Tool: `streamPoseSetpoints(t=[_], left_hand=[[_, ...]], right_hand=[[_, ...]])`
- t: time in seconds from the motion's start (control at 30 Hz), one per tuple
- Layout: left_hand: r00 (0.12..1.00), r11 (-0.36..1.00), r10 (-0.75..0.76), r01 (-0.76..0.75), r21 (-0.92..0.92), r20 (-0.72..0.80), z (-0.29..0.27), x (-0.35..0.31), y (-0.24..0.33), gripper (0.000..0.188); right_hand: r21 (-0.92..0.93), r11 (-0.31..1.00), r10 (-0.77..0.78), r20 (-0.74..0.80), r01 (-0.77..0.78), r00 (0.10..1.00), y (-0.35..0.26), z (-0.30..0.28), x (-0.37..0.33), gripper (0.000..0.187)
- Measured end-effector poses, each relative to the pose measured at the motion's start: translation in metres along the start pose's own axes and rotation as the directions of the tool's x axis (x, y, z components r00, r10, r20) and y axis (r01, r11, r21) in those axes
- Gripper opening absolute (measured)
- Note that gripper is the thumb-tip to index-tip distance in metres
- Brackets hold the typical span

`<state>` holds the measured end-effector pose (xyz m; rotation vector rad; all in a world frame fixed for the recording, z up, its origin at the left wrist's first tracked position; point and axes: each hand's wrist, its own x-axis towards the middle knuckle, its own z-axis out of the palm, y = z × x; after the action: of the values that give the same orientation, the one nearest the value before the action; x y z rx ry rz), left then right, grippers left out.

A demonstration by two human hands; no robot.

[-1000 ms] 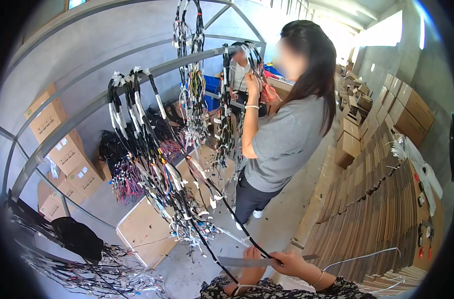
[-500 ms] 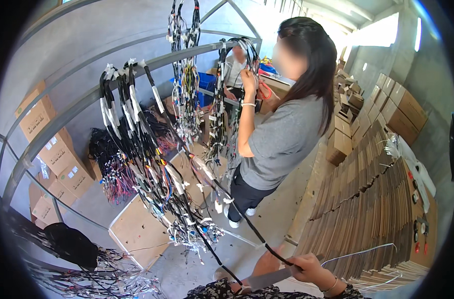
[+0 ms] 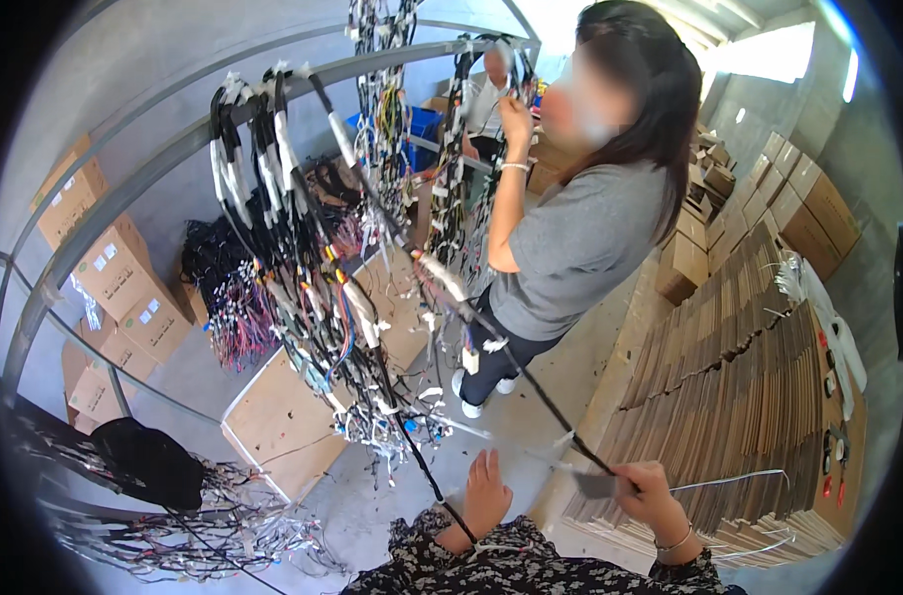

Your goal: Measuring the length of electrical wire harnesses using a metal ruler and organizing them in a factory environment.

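Note:
My right hand is closed on a black cable, and a flat grey piece, smeared by motion, shows at its fingertips. My left hand has its fingers stretched upward. A second black cable runs down past the left wrist to my patterned clothing. Both cables come from a bundle of wire harnesses hung on a grey metal rail, with white wraps and coloured wires among them.
A person in a grey shirt stands ahead, one hand raised at another hanging harness. Someone else sits farther back. Flattened cardboard is stacked at right, with red-handled tools on it. Cartons stand left; more harnesses hang near left.
My left hand has come away from the grey piece and risen, fingers extended. The right hand has moved right and up with its cable. The view has shifted, so the rail appears higher.

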<state>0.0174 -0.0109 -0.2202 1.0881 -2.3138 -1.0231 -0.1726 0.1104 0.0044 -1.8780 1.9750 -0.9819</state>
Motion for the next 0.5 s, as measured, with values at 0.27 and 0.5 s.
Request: streamPoseSetpoints(t=[0.27,0.5], left_hand=[[0.989,0.993,0.033,-0.049,-0.11,-0.144,-0.013,0.007,-0.007,0.083],[0.992,0.985,0.086,-0.099,-0.144,-0.092,-0.01,0.001,0.0,0.084]], right_hand=[[0.069,0.992,0.102,0.037,-0.104,0.994,0.011,0.006,0.001,0.024],[0.087,0.993,0.084,0.025,-0.086,0.996,0.009,0.004,0.004,0.025]])
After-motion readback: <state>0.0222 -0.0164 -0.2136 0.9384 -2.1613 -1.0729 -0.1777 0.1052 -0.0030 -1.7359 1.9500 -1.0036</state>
